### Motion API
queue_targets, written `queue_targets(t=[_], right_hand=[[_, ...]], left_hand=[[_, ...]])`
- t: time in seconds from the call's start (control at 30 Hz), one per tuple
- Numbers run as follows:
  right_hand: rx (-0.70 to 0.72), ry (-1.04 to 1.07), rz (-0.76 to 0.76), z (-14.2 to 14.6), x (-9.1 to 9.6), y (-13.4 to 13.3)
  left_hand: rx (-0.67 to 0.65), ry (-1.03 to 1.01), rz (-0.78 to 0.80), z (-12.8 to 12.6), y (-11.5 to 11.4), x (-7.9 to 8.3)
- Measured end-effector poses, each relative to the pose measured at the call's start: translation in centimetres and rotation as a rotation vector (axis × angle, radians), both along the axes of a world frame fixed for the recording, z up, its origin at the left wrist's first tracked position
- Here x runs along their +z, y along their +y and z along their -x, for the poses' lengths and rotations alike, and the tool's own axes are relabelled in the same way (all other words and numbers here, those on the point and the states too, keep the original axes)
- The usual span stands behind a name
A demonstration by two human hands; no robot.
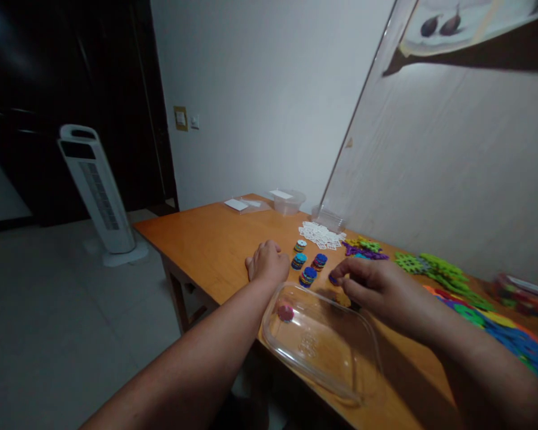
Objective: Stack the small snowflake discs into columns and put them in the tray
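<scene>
My right hand (372, 285) is over the table, with thumb and fingers closed on a small blue notched disc piece (333, 278); whether more discs are under it is hidden. A yellow-orange piece (342, 298) lies just below those fingers. My left hand (269, 263) rests on the tabletop, holding nothing I can see, its fingers loosely bent and partly hidden. Between the hands stand short stacks of coloured discs: a blue-topped stack (308, 276), another blue-topped stack (320, 261), a turquoise-topped stack (299, 261) and a white-topped stack (300, 245).
A clear plastic box (323, 352) sits at the near edge, with a reddish disc piece (286, 311) showing in it. White lattice pieces (323, 235), green pieces (448, 275) and a multicoloured pile (497, 325) lie along the wall. A clear tub (288, 202) stands at the back.
</scene>
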State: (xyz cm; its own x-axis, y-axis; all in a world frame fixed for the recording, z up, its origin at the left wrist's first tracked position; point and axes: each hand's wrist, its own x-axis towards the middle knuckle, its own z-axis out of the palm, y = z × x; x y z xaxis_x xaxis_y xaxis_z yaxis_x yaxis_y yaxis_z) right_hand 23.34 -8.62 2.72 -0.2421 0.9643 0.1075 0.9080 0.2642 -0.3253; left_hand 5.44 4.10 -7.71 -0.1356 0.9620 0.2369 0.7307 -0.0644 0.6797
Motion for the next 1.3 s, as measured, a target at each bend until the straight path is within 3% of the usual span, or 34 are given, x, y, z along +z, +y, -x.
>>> queue_targets(t=[0.33,0.63,0.87,1.0,1.1,1.3], right_hand=[[-0.067,-0.024,0.243,-3.2,-2.5,1.3],[-0.045,-0.059,0.229,-3.5,-3.1,1.6],[-0.070,-0.045,0.234,-3.5,-2.3,1.6],[-0.044,0.010,0.146,-2.0,-0.9,0.6],[0.062,0.046,0.154,0.6,-0.1,-0.6],[0.159,-0.138,0.185,5.8,-1.2,-1.6]], left_hand=[[-0.004,0.020,-0.021,0.2,0.2,-0.3],[0.009,0.027,-0.008,0.0,0.2,-0.2],[0.003,0.028,-0.013,0.1,0.3,-0.2],[0.002,0.032,0.014,0.0,0.1,0.0],[-0.004,0.027,0.010,0.0,0.0,0.0],[-0.006,0.013,0.003,0.0,-0.2,0.1]])
